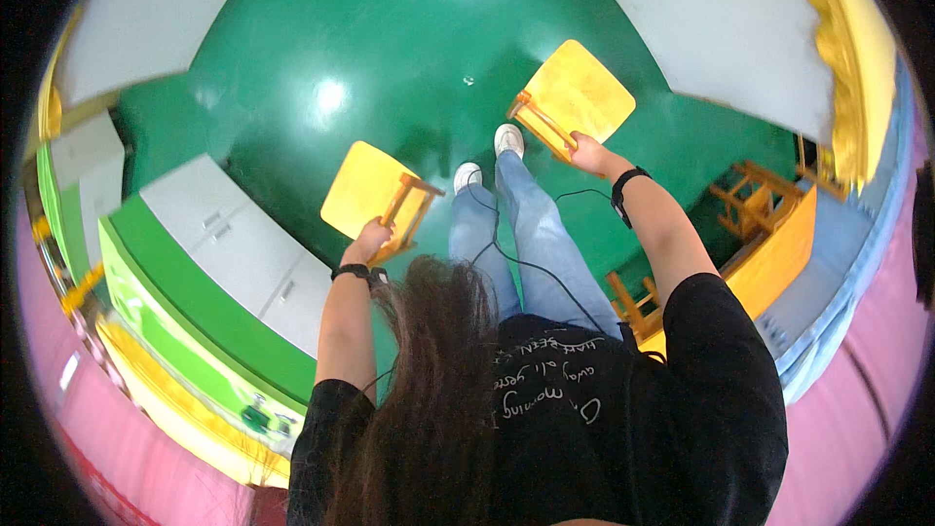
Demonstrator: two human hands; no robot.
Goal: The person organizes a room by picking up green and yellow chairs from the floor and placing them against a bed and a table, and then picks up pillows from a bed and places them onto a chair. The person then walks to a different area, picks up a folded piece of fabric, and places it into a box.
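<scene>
Likely for balance, left chair [358,187] (ten o'clock) and right chair [584,90] (one) are clamped by left fingers [376,233] and right fingers [584,150].

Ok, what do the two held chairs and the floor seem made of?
Left chair, in the left hand, and right chair, in the right hand: probably varnished wood, going by smooth yellow seats and brownish rails. Green floor: glossy coating or vinyl, judging by bright reflections; can't tell which.
</scene>
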